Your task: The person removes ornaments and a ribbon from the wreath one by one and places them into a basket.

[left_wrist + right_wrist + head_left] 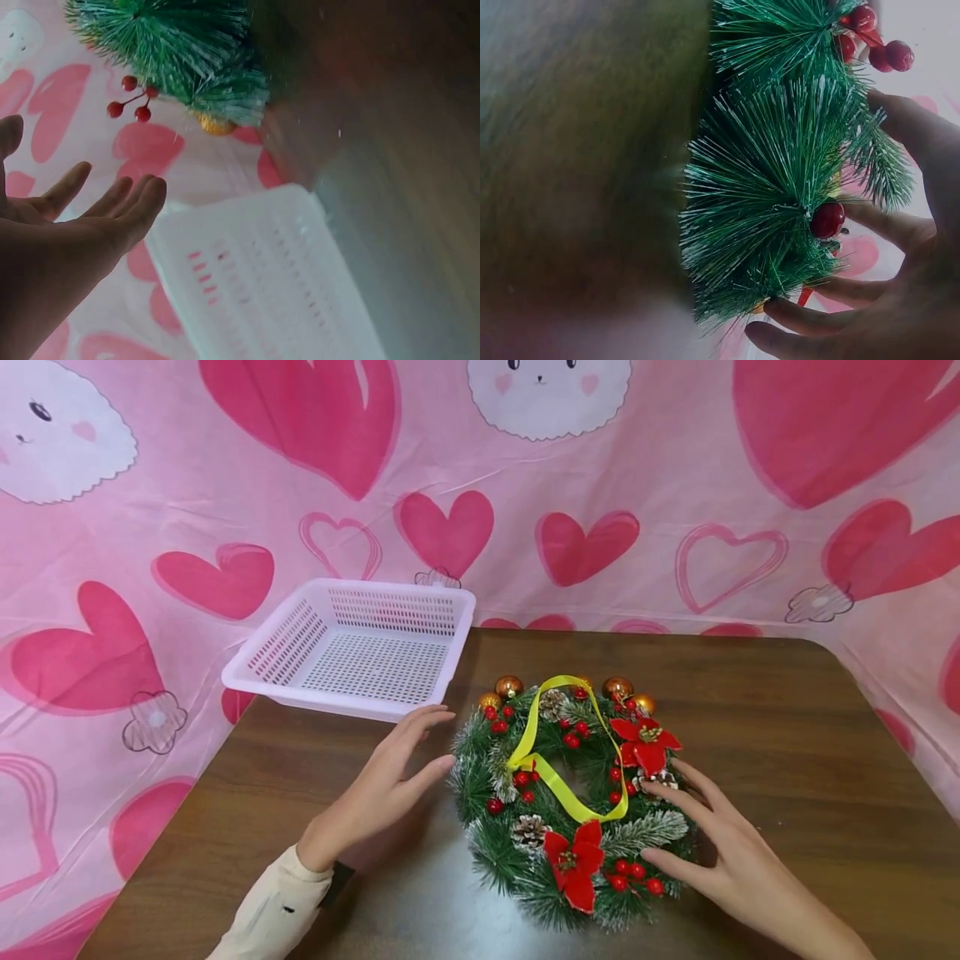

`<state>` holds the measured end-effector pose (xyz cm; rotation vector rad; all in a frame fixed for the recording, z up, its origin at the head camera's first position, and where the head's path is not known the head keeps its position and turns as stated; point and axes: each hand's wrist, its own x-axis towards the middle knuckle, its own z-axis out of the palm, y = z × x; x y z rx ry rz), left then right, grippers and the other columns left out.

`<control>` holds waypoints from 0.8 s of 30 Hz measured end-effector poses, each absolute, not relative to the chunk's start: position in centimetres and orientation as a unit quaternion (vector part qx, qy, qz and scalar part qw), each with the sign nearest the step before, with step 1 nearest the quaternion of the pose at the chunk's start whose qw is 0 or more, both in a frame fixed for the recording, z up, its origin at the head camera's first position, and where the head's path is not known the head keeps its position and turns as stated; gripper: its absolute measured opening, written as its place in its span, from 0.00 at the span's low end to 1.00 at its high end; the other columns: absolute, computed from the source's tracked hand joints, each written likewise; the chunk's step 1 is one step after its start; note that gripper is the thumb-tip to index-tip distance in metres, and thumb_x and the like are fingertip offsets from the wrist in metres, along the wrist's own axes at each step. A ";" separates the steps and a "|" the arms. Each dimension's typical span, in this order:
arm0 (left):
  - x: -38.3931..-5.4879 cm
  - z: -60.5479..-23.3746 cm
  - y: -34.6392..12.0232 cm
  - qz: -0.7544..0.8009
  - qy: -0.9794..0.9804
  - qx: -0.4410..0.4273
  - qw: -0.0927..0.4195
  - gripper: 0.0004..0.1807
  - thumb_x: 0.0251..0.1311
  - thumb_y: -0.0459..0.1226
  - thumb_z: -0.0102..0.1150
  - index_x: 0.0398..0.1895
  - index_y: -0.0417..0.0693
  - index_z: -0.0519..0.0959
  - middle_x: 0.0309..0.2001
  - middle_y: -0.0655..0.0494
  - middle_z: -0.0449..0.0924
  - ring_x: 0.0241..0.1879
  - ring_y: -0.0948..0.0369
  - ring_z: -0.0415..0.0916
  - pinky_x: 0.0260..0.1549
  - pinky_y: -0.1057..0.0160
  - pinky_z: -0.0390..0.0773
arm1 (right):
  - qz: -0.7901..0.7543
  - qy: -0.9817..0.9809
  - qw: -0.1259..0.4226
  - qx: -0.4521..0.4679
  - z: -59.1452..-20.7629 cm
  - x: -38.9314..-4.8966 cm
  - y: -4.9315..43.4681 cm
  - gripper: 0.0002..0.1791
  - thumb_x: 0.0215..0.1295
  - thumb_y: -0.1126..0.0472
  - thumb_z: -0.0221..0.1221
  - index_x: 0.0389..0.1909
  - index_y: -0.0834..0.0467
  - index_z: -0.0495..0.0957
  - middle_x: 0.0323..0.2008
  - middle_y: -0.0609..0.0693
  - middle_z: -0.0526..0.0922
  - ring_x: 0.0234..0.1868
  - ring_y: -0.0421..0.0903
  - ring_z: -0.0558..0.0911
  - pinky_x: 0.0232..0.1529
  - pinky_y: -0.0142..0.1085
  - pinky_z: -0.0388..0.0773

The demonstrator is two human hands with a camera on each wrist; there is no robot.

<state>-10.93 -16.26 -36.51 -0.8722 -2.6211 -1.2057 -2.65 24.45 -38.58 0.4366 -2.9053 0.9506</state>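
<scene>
A green Christmas wreath [498,856] lies on the table, dressed with red poinsettias [576,867], red berries, pine cones [529,832] and gold baubles [617,687]. Across its middle loops a yellow ribbon [564,789]. My left hand [386,785] hovers just left of the wreath, fingers spread and holding nothing; the left wrist view shows a gap between them. On the other side, my right hand [738,852] has its fingers spread along the wreath's right edge. Those fingertips [787,311] lie at the needles; whether they touch is hard to tell.
A white perforated plastic basket [348,700] stands at the back left of the brown wooden table [795,743], close to my left fingertips. Behind the table hangs a pink cloth [517,468] printed with hearts.
</scene>
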 end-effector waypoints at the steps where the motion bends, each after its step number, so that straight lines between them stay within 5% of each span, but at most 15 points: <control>1: -11.1 -36.6 -16.2 -0.405 -0.866 -0.287 0.055 0.29 0.70 0.46 0.57 0.72 0.54 0.65 0.72 0.59 0.62 0.70 0.59 0.62 0.66 0.52 0.67 | 0.307 -0.940 0.032 0.144 -38.6 -2.6 24.4 0.39 0.56 0.43 0.71 0.69 0.36 0.68 0.73 0.56 0.58 0.63 0.66 0.67 0.42 0.76 0.69; 20: -16.3 -38.8 -12.9 -0.517 -0.827 -0.199 -0.091 0.28 0.77 0.50 0.42 0.75 0.50 0.60 0.73 0.48 0.62 0.71 0.53 0.61 0.69 0.46 0.59 | 0.331 -0.922 0.079 0.187 -39.6 -3.7 26.5 0.39 0.50 0.70 0.73 0.63 0.41 0.77 0.70 0.57 0.65 0.61 0.66 0.70 0.39 0.73 0.72; 24: -17.4 -39.6 -12.6 -0.546 -0.809 -0.180 -0.120 0.30 0.77 0.51 0.41 0.75 0.47 0.59 0.73 0.45 0.61 0.70 0.52 0.62 0.69 0.47 0.62 | 0.314 -0.924 0.090 0.199 -39.6 -4.2 27.1 0.40 0.49 0.73 0.72 0.63 0.42 0.77 0.70 0.57 0.66 0.59 0.62 0.71 0.38 0.54 0.81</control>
